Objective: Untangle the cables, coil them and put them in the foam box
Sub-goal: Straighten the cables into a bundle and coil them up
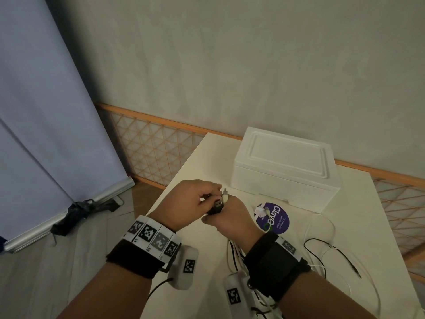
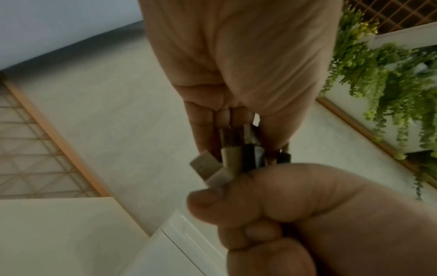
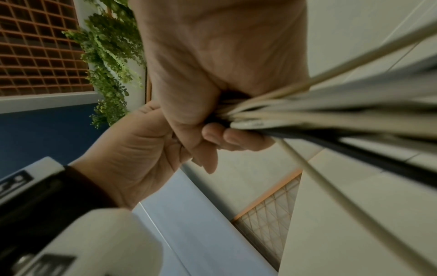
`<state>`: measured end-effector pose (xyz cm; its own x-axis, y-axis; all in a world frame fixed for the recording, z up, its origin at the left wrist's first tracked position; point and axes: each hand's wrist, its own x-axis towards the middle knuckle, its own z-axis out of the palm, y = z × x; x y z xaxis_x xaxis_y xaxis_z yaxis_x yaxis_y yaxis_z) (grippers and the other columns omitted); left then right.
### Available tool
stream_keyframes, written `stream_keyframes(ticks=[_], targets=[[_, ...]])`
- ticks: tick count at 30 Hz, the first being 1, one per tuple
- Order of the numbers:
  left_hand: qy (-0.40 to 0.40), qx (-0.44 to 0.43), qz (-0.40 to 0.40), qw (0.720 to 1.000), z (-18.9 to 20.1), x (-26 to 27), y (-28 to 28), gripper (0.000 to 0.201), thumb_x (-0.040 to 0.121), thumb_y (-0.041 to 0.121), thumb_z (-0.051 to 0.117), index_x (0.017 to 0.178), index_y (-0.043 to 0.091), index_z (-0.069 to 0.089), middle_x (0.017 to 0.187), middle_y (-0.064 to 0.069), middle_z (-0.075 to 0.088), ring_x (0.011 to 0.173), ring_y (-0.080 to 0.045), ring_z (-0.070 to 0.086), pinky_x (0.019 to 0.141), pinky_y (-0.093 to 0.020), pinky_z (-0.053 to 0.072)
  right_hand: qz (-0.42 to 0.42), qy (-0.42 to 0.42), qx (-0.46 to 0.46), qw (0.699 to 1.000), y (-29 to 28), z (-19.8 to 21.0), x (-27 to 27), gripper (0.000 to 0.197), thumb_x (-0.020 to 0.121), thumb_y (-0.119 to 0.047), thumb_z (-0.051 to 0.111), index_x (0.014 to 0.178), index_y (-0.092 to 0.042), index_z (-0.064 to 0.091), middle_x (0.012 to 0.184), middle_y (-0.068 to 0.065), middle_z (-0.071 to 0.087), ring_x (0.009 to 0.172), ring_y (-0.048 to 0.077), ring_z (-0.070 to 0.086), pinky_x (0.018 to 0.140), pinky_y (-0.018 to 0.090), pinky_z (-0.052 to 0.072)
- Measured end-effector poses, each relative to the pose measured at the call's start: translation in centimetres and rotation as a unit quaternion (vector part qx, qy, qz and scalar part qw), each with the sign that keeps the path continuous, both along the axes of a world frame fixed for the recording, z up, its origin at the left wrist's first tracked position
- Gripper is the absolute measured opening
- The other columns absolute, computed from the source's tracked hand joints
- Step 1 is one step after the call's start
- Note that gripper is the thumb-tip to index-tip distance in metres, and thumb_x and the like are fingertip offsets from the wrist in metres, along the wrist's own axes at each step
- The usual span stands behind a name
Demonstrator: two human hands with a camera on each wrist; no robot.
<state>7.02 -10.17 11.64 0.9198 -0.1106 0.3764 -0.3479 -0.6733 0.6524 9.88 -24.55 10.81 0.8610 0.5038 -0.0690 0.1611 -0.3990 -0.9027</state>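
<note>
A person's right hand (image 1: pixel 232 217) holds a bunch of black and white cables (image 1: pixel 232 254) in a closed grip above a pale surface (image 1: pixel 202 162), their plug ends (image 1: pixel 219 202) sticking up out of the fist. The left hand (image 1: pixel 193 201) meets it from the left, fingertips pinching those plug ends. The cables trail down and loop loosely across the surface to the right. A white foam box (image 1: pixel 285 166), lid on, sits behind the hands, near a round purple sticker (image 1: pixel 274 218).
</note>
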Motion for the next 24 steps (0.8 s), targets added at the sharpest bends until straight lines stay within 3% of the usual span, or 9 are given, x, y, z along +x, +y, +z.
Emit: stream_keyframes(ticks=[2, 4, 8, 13, 17, 19, 21, 22, 24], targets=[[-0.006, -0.003, 0.0, 1.0, -0.1, 0.0, -0.2, 0.038, 0.08, 0.037, 0.052, 0.099, 0.014, 0.075, 0.114, -0.001, 0.071, 0.106, -0.002, 0.061, 0.088, -0.029, 0.052, -0.003, -0.009, -0.006, 1.0, 0.1, -0.1, 0.2, 0.017, 0.068, -0.003, 0.071, 0.069, -0.019, 0.063, 0.061, -0.008, 0.06, 0.058, 0.008, 0.058, 0.057, 0.027, 0.045], [0.021, -0.04, 0.006, 0.999, -0.3, -0.1, -0.2, 0.019, 0.084, 0.019, 0.064, 0.1, 0.021, 0.075, 0.115, 0.003, 0.07, 0.107, -0.001, 0.06, 0.091, -0.029, 0.051, -0.006, -0.017, -0.018, 1.0, 0.1, -0.4, 0.3, 0.019, 0.068, -0.004, 0.069, 0.068, -0.021, 0.06, 0.063, -0.005, 0.061, 0.062, 0.014, 0.06, 0.059, 0.029, 0.046], [0.037, -0.018, -0.025, 0.999, 0.0, 0.1, -0.3, 0.032, 0.084, 0.009, 0.064, 0.09, 0.041, 0.065, 0.109, 0.005, 0.071, 0.103, -0.007, 0.063, 0.09, -0.029, 0.049, -0.006, -0.03, -0.034, 0.999, 0.0, -0.8, 0.3, 0.03, 0.068, -0.003, 0.067, 0.062, -0.028, 0.053, 0.06, -0.007, 0.057, 0.062, 0.013, 0.058, 0.058, 0.028, 0.045], [0.106, 0.074, -0.082, 0.988, 1.1, 0.4, 0.9, 0.03, 0.079, 0.005, 0.062, 0.104, 0.021, 0.069, 0.11, 0.0, 0.07, 0.103, -0.01, 0.06, 0.09, -0.025, 0.044, 0.02, -0.007, -0.024, 0.999, -0.1, -0.8, 0.0, 0.041, 0.065, -0.001, 0.069, 0.054, -0.039, 0.059, 0.053, -0.016, 0.059, 0.054, 0.002, 0.055, 0.054, 0.021, 0.042], [0.133, 0.144, -0.093, 0.976, 1.1, 0.7, 0.5, 0.022, 0.085, 0.004, 0.054, 0.104, 0.013, 0.061, 0.108, -0.003, 0.065, 0.1, -0.017, 0.058, 0.087, -0.035, 0.045, 0.01, 0.014, -0.028, 0.999, 0.1, -1.2, 0.1, 0.015, 0.066, -0.003, 0.07, 0.07, -0.016, 0.064, 0.06, -0.005, 0.06, 0.057, 0.01, 0.055, 0.057, 0.027, 0.043], [0.155, 0.08, -0.085, 0.981, 1.0, 0.6, 0.6, 0.015, 0.091, 0.009, 0.05, 0.096, 0.022, 0.054, 0.111, -0.002, 0.063, 0.1, -0.018, 0.058, 0.082, -0.032, 0.048, -0.004, 0.016, -0.029, 0.999, 0.1, -1.3, 0.3, 0.017, 0.065, -0.007, 0.071, 0.079, -0.007, 0.062, 0.064, 0.005, 0.061, 0.057, 0.013, 0.056, 0.055, 0.029, 0.043], [0.182, -0.048, -0.086, 0.978, 0.6, 0.4, 1.0, 0.008, 0.092, 0.025, 0.049, 0.091, 0.032, 0.048, 0.114, -0.004, 0.065, 0.102, -0.023, 0.062, 0.083, -0.035, 0.052, -0.008, 0.013, -0.027, 1.0, 0.0, -1.3, 0.5, 0.018, 0.065, -0.009, 0.072, 0.08, -0.008, 0.064, 0.066, 0.007, 0.063, 0.056, 0.013, 0.057, 0.054, 0.028, 0.045], [0.181, -0.098, -0.084, 0.975, 0.4, 0.3, 1.0, 0.002, 0.09, 0.03, 0.048, 0.091, 0.032, 0.047, 0.115, -0.005, 0.067, 0.104, -0.026, 0.062, 0.084, -0.038, 0.053, -0.008, 0.011, -0.026, 1.0, -0.1, -1.3, 0.6, 0.017, 0.065, -0.01, 0.073, 0.08, -0.009, 0.065, 0.066, 0.006, 0.063, 0.056, 0.014, 0.058, 0.055, 0.028, 0.045], [0.17, -0.212, -0.08, 0.959, -0.2, 0.2, 0.5, 0.003, 0.09, 0.02, 0.046, 0.093, 0.021, 0.047, 0.116, -0.006, 0.068, 0.107, -0.025, 0.063, 0.082, -0.035, 0.053, -0.01, 0.009, -0.027, 1.0, -0.2, -1.3, 0.7, 0.018, 0.066, -0.011, 0.073, 0.082, -0.008, 0.065, 0.069, 0.008, 0.066, 0.061, 0.017, 0.061, 0.058, 0.03, 0.047]])
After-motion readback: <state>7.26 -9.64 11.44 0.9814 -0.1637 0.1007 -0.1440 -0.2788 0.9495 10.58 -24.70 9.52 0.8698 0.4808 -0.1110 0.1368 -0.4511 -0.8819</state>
